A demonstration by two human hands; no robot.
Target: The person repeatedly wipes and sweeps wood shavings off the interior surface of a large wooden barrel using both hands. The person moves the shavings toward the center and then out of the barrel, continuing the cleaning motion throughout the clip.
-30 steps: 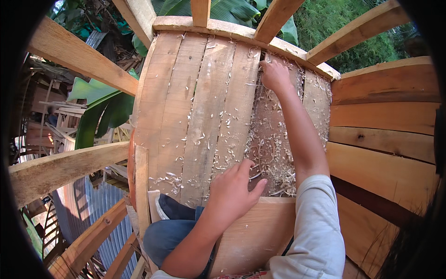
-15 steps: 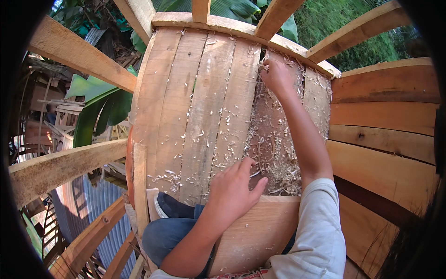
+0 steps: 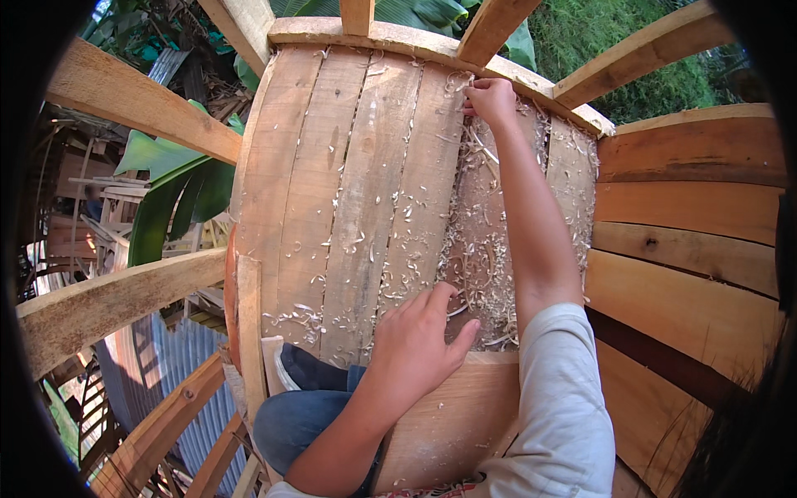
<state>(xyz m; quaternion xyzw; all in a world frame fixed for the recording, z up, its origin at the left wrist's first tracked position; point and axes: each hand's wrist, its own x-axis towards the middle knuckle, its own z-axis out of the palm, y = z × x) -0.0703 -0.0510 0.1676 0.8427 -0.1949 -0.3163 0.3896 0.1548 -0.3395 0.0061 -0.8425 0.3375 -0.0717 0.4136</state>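
Near edge: blue-jeaned knee (image 3: 303,419) and dark shoe w/ white sole (image 3: 290,369) tucked at lower-left corner of curved plank panel (image 3: 357,183). Grey sleeve (image 3: 556,407) enters from bottom right.

L hand (image 3: 419,340) flat on panel near its lower edge, fingers spread and open, palm down, gripping nothing; fingertips at edge of wood shavings (image 3: 486,266). Vs 0.5 s ago: same spot, no visible shift.

Shavings heaped thick along right-centre planks, thinner scatter across left planks.

R hand (image 3: 491,100) at far top edge of panel, just under curved rim board (image 3: 415,41), fingers curled shut; what it grips, if anything, cannot tell. Vs 1 s ago: same plank, slightly nearer rim.

Beyond: bare frame beams (image 3: 137,108) left, stacked side boards (image 3: 689,207) right, banana leaves (image 3: 166,183), corrugated sheet (image 3: 158,365) below.
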